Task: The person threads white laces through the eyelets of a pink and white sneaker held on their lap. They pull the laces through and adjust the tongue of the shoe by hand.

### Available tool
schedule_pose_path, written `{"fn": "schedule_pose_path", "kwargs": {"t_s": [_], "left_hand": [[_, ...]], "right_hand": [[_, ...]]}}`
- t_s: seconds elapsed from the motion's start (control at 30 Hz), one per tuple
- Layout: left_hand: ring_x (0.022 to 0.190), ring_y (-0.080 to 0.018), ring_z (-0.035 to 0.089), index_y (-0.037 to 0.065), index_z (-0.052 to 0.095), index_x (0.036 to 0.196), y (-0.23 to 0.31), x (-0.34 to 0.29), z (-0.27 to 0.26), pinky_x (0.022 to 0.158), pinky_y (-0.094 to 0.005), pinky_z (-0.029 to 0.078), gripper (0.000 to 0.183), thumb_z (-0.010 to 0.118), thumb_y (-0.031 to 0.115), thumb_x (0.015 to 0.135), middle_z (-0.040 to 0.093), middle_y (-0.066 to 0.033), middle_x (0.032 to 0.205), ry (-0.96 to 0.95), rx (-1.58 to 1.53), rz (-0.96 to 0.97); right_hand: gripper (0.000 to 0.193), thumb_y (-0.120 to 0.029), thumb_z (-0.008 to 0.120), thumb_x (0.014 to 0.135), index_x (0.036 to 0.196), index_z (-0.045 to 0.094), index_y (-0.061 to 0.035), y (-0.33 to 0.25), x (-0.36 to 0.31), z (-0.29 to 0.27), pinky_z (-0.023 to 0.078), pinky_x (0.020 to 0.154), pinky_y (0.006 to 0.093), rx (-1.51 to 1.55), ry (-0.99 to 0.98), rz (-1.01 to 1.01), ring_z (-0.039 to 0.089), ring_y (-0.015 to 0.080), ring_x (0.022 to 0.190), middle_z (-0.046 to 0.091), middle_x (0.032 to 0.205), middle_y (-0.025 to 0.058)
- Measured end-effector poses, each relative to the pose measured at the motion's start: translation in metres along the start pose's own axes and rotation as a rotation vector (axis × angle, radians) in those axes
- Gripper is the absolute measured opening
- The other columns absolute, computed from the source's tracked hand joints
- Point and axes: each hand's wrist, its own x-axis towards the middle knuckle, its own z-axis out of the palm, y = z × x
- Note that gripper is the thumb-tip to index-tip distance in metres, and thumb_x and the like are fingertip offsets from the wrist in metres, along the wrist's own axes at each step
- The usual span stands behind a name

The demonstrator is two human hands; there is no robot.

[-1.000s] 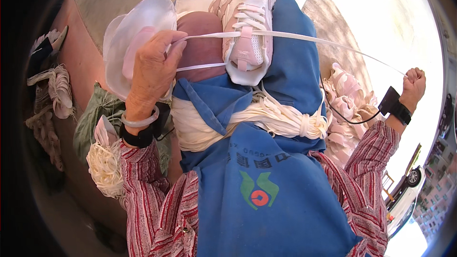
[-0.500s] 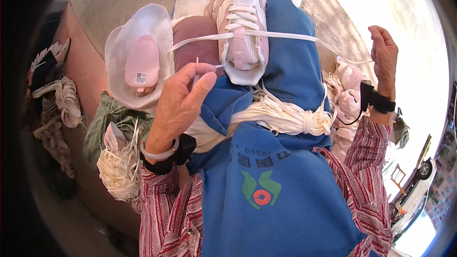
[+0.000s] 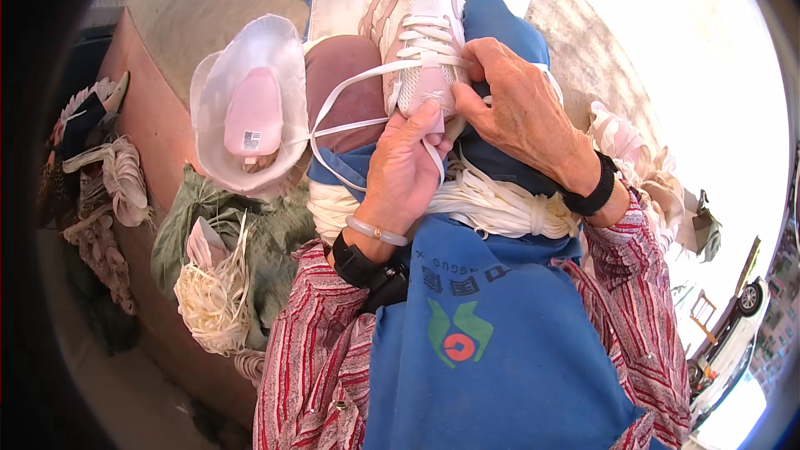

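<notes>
A pale pink and white sneaker upper (image 3: 433, 8) lies lengthwise over my lap, with its heel end toward me. A white shoelace (image 3: 358, 75) is threaded through its eyelets, and a loose loop hangs at the left. My left hand (image 3: 402, 167) pinches the pink tongue (image 3: 432, 87) near its top edge, thumb above and fingers below. Beside the right eyelets my right hand (image 3: 529, 112) has its fingers curled on the lace; the thumb rests near the collar. More of the lace shows behind that hand, and its fingertips are partly hidden.
Across my blue apron (image 3: 500, 308) lies a bundle of white laces (image 3: 508, 207). At the left are a translucent white container (image 3: 287, 58) with a pink insole-shaped piece (image 3: 252, 108) and tangled laces (image 3: 212, 304). Pink uppers (image 3: 629, 146) are piled at the right.
My left hand has moved right onto the tongue. My right hand has come in from the far right to the shoe, and the lace stretched outward before now loops loosely.
</notes>
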Motion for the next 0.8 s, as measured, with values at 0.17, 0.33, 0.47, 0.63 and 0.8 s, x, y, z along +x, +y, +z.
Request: {"fn": "schedule_pose_path", "kwargs": {"t_s": [0.17, 0.33, 0.47, 0.63, 0.8], "left_hand": [[0.107, -0.0168, 0.059, 0.006, 0.054, 0.124, 0.000, 0.007, 0.020, 0.098, -0.0340, 0.045, 0.029, 0.057, 0.016, 0.096, 0.062, -0.0061, 0.116, 0.000, 0.049, 0.100], [0.112, -0.0190, 0.059, 0.001, 0.049, 0.128, 0.013, 0.014, 0.028, 0.098, -0.0362, 0.051, 0.034, 0.053, 0.017, 0.099, 0.057, -0.0129, 0.125, -0.094, 0.130, 0.139], [0.112, -0.0235, 0.059, -0.001, 0.047, 0.129, 0.019, 0.016, 0.032, 0.102, -0.0420, 0.047, 0.034, 0.050, 0.017, 0.100, 0.059, -0.0147, 0.123, -0.070, 0.249, 0.161], [0.112, -0.0223, 0.059, -0.001, 0.047, 0.130, 0.009, 0.007, 0.025, 0.099, -0.0396, 0.049, 0.036, 0.045, 0.022, 0.103, 0.058, -0.0138, 0.123, -0.071, 0.163, 0.196], [0.107, -0.0215, 0.062, -0.001, 0.049, 0.127, 0.005, 0.007, 0.019, 0.096, -0.0386, 0.050, 0.036, 0.042, 0.026, 0.104, 0.061, -0.0132, 0.117, 0.003, 0.247, 0.163]], "right_hand": [[0.020, -0.006, 0.058, 0.087, 0.104, 0.051, 0.0026, 0.001, -0.008, 0.004, 0.051, 0.067, 0.0414, -0.019, -0.016, 0.048, 0.063, 0.0397, 0.080, 0.061, 0.088, 0.0220], [0.019, -0.003, 0.056, 0.085, 0.101, 0.049, 0.0047, -0.001, 0.002, 0.002, 0.051, 0.067, 0.0446, -0.075, 0.063, -0.100, 0.062, 0.0427, 0.080, 0.059, 0.089, 0.0237], [0.020, -0.006, 0.057, 0.084, 0.097, 0.050, 0.0064, 0.002, 0.007, -0.001, 0.051, 0.068, 0.0464, -0.009, 0.029, -0.051, 0.061, 0.0437, 0.079, 0.058, 0.089, 0.0234], [0.018, -0.010, 0.060, 0.086, 0.099, 0.057, 0.0013, 0.003, 0.001, -0.005, 0.050, 0.067, 0.0429, 0.156, -0.025, 0.082, 0.062, 0.0390, 0.076, 0.061, 0.091, 0.0192], [0.017, -0.014, 0.064, 0.085, 0.099, 0.063, -0.0029, -0.005, 0.013, -0.010, 0.050, 0.067, 0.0377, 0.059, 0.085, -0.015, 0.062, 0.0312, 0.075, 0.061, 0.091, 0.0155]]}}
